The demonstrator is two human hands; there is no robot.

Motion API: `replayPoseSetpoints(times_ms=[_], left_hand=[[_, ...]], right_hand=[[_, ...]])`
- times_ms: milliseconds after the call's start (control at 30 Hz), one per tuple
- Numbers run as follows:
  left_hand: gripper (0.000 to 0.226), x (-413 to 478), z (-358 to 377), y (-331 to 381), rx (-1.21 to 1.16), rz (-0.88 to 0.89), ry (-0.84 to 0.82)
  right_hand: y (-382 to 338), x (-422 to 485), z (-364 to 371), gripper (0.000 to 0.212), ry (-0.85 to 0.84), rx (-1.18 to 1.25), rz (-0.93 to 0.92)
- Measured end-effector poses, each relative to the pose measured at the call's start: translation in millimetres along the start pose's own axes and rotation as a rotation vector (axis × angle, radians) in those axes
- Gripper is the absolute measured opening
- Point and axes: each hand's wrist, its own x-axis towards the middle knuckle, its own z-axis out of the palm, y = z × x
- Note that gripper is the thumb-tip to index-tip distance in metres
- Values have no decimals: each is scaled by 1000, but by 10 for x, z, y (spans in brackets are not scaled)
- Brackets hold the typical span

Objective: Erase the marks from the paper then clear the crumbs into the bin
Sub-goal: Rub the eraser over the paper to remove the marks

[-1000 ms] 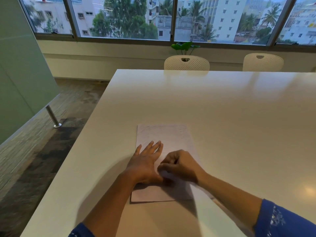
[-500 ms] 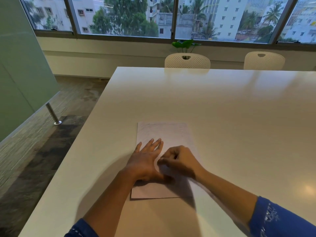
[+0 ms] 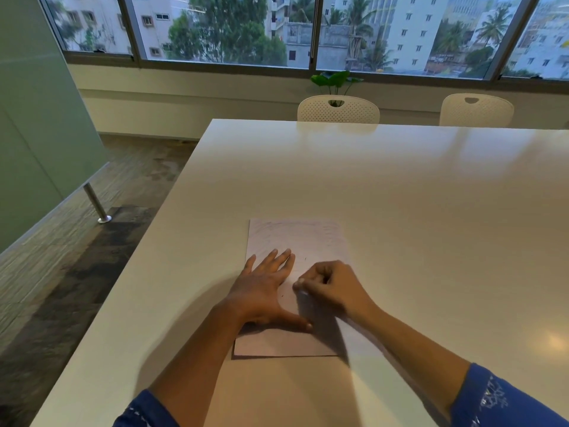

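Your left hand (image 3: 261, 291) presses flat, fingers straight, on the paper (image 3: 311, 241) at the near left of the counter (image 3: 400, 186). Your right hand (image 3: 334, 288) has its grip clamped on a small pale eraser (image 3: 300, 285), mid-sheet. Erasing step; next, probably rub the faint far marks (image 3: 295, 231).

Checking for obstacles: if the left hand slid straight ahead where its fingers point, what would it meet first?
Only more paper: the left hand lies flat on it. Past its far edge, the table looks free.

White table (image 3: 400, 195), two white chairs (image 3: 338, 110) at its far edge — a leafy plant (image 3: 334, 80) behind one.
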Motion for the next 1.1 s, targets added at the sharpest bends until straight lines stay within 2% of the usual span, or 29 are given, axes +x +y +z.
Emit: replayPoseSetpoints(times_ms=[67, 167, 267, 467, 633, 700, 833, 967, 1100], left_hand=[[135, -16, 10, 8, 0, -9, -11], [137, -36, 11, 16, 0, -19, -20], [136, -64, 11, 30, 0, -15, -25], [132, -95, 0, 30, -30, 11, -3], [128, -35, -19, -54, -215, 72, 268], [127, 26, 1, -121, -279, 53, 318], [119, 150, 11, -204, -357, 18, 342], [108, 248, -6, -217, -316, 8, 349], [87, 318, -27, -130, -264, 45, 318]], right_hand=[[44, 66, -101, 11, 124, 4, 64], [97, 136, -254, 13, 276, 142, 101], [138, 103, -254, 14, 299, 115, 42], [243, 96, -276, 13, 395, 228, -30], [324, 125, -361, 9, 507, 364, -55], [377, 161, -364, 9, 520, 390, -36], [452, 229, -349, 14, 550, 415, -13], [458, 241, -351, 16, 581, 455, 2], [463, 283, -375, 16, 616, 449, 21]])
